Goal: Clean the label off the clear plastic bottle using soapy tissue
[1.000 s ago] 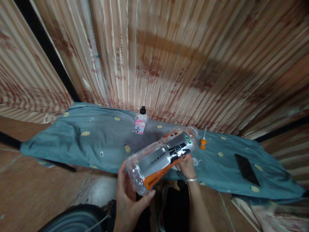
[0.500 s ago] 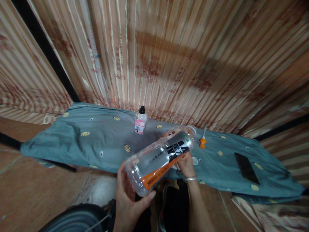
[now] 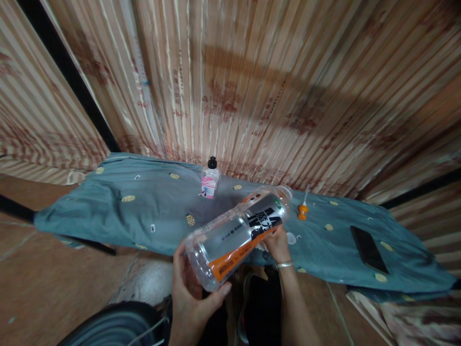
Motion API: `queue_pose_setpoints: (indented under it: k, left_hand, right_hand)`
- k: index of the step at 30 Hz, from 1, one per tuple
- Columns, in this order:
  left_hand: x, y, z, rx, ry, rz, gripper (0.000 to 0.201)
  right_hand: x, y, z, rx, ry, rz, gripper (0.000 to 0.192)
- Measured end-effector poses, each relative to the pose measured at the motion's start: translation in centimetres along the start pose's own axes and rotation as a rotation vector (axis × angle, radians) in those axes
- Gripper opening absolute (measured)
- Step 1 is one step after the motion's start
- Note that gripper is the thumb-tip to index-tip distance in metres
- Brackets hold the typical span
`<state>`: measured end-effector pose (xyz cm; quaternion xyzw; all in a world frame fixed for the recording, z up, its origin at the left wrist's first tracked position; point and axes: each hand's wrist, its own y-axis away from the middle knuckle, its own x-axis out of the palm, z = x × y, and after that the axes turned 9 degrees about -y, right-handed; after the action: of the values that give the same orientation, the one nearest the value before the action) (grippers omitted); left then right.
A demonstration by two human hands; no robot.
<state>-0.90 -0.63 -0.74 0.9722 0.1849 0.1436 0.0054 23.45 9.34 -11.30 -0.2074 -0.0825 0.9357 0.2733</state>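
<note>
Gripping a tilted clear plastic bottle (image 3: 239,235), left hand (image 3: 190,293) cups its base, right hand (image 3: 277,242) its upper part.

Big bottle (image 3: 239,235) held on its side above near edge of cloth (image 3: 118,216), between both hands: left hand (image 3: 190,298) at its base, nearer camera, right hand (image 3: 277,242) under its neck end. Small bottle (image 3: 209,179) upright on cloth behind it, near curtain (image 3: 252,96). Nozzle cap (image 3: 303,210) just right of neck. Phone (image 3: 367,250) on cloth far right.
</note>
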Motion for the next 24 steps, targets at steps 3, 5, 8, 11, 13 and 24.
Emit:
queue_pose_setpoints:
  k: [3,5,8,11,13,24]
  left_hand:
    - [0.12,0.08,-0.23,-0.001,0.018,-0.004,0.092]
    - [0.15,0.11,-0.31,0.002,0.024,-0.006,0.091]
    - [0.09,0.11,-0.28,0.025,0.009,-0.008,0.087]
    - [-0.02,0.07,-0.11,0.05,-0.01,-0.006,0.086]
    - [-0.1,0.04,0.03,0.065,-0.017,-0.003,0.086]
    - [-0.2,-0.02,-0.09,0.082,-0.027,-0.024,0.089]
  right_hand:
    - [0.04,0.05,0.31,0.056,-0.015,-0.031,0.046]
    - [0.09,0.09,0.55,0.056,-0.032,-0.036,0.046]
    - [0.16,0.13,0.8,0.046,-0.043,-0.039,0.045]
    - [0.15,0.13,0.89,0.042,-0.061,-0.027,0.045]
    - [0.14,0.11,0.89,0.056,-0.065,-0.021,0.045]
    - [0.29,0.09,0.91,0.069,-0.091,-0.013,0.046]
